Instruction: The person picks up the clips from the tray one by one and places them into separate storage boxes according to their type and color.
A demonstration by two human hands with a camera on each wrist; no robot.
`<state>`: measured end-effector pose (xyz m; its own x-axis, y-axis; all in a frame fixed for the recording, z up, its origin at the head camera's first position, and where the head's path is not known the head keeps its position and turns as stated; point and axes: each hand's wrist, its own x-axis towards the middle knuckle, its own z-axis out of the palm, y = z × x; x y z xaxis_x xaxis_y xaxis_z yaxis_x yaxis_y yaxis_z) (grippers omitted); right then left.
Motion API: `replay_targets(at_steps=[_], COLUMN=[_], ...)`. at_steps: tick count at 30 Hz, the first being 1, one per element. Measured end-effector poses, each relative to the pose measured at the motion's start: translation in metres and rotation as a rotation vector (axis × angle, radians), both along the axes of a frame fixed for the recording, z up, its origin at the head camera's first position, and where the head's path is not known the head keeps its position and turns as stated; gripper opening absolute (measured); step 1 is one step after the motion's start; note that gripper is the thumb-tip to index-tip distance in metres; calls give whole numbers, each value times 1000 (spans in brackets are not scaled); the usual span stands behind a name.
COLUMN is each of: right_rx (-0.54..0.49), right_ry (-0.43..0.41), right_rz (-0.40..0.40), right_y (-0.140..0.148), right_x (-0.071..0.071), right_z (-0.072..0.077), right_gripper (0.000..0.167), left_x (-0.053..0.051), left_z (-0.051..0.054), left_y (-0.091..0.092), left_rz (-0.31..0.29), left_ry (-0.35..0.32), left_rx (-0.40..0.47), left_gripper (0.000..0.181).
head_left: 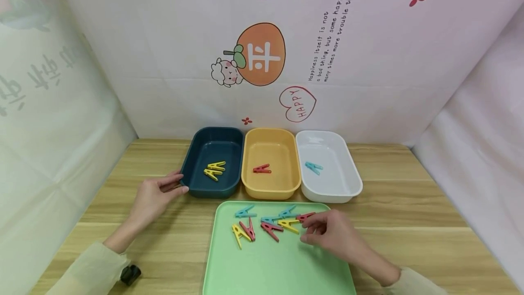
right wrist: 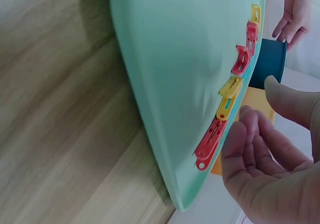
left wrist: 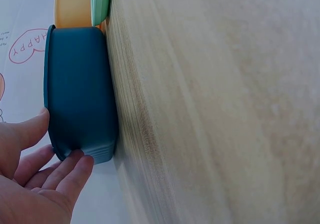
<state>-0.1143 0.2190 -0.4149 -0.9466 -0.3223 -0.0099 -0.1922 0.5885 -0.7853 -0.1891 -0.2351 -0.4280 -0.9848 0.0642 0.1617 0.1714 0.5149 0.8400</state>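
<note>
Right fingers [head_left: 317, 217] parted, perhaps touching red clip [head_left: 302, 217].

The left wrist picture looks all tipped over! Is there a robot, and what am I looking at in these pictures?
There's no robot, just a person's two bare hands. One picture comes from a camera on the person's head, looking forward and down. The other two come from cameras on the wrists, so things look tipped.

On the wooden table is a green tray with red, yellow and blue clips on it. Beyond it stand three boxes: dark blue with two yellow clips, orange with one red clip, and white with one blue clip.

The left hand touches the dark blue box. The right hand is by the tray's clips and seems to hold nothing.
</note>
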Motion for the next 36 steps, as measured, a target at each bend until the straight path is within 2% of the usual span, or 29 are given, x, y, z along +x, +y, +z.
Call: replay_targets(at_steps=[5,15,20,26,31,36], right_rx=[-6,8,49,109,211,259], right_ry=[-11,2,35,41,65,93], right_rz=[23,-25,-111,-211,-238,-225], right_y=[-2,-1,1,4,7,9], right_x=[-1,-2,-3,-11,-18,-21], right_z=[-4,-6,-4,-2,-4,-9], right_gripper=[19,20,23,29,34,37], left_x=[-1,-1,-1,-1,-1,-1], left_z=[-1,0,1,1,1,1], left_y=[0,1,0,0,0,0], left_rz=[2,5,4,5,5,2], left_ry=[2,0,-2,-2,-3,1], left_rx=[1,0,-3,-2,1,2], left_gripper=[48,48,48,48,49,48])
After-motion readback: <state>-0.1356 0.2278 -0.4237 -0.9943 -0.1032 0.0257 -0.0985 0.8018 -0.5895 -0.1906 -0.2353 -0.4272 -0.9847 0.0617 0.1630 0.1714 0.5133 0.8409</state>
